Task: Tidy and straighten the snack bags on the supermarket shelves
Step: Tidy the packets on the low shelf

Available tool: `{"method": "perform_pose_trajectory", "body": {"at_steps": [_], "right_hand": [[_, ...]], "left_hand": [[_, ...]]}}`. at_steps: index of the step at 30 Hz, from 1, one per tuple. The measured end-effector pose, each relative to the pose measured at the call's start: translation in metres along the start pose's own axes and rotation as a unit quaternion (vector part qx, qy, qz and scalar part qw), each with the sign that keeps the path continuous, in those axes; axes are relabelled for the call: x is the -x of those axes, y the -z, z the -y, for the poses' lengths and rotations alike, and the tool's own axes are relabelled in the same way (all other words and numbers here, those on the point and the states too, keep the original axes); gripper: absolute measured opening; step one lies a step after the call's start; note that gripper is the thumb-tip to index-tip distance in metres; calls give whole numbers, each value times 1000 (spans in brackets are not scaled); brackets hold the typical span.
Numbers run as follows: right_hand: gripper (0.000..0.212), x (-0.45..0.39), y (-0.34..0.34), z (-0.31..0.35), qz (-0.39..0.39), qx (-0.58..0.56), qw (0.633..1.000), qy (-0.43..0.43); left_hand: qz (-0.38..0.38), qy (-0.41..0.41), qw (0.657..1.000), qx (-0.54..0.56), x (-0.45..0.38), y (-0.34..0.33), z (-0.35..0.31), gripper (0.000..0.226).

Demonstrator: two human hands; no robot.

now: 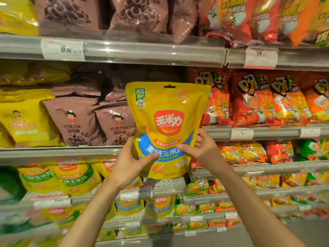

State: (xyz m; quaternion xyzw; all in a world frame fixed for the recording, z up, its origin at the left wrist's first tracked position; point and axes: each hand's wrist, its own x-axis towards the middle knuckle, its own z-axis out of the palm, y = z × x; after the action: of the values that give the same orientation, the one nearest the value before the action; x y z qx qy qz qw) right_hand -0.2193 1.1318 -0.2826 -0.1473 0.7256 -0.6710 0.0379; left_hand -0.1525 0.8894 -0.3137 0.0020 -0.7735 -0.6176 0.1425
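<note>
1. Standing on a shelf, brown snack bags [80, 120] are leaning at left.
2. The left hand [128, 163] is gripping the yellow corn bag [167, 129], upright before the shelves.
3. The right hand [203, 148] is pinching its lower right edge, beside orange bags [252, 100].

yellow corn bag [165, 125] upright | left hand [130, 162], right hand [203, 148] gripping it

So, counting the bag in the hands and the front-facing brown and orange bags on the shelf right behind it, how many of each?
Held yellow bag, gripped by left hand and right hand: 1
Front brown cartoon-girl bags: 2
Front orange bags: 4
Total: 7
</note>
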Motion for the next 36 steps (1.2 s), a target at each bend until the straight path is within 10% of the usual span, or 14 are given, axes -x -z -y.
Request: {"method": "perform_pose_trajectory", "body": {"at_steps": [5, 13, 36], "right_hand": [[41, 29, -8, -36, 2, 102, 995, 12], [46, 45, -16, -108, -68, 197, 978, 12], [50, 0, -28, -218, -51, 61, 987, -139]], "left_hand": [[-27, -10, 995, -91, 22, -11, 21, 31], [-46, 121, 990, -60, 38, -41, 86, 45], [-99, 161, 981, 36, -2, -90, 173, 25]]}}
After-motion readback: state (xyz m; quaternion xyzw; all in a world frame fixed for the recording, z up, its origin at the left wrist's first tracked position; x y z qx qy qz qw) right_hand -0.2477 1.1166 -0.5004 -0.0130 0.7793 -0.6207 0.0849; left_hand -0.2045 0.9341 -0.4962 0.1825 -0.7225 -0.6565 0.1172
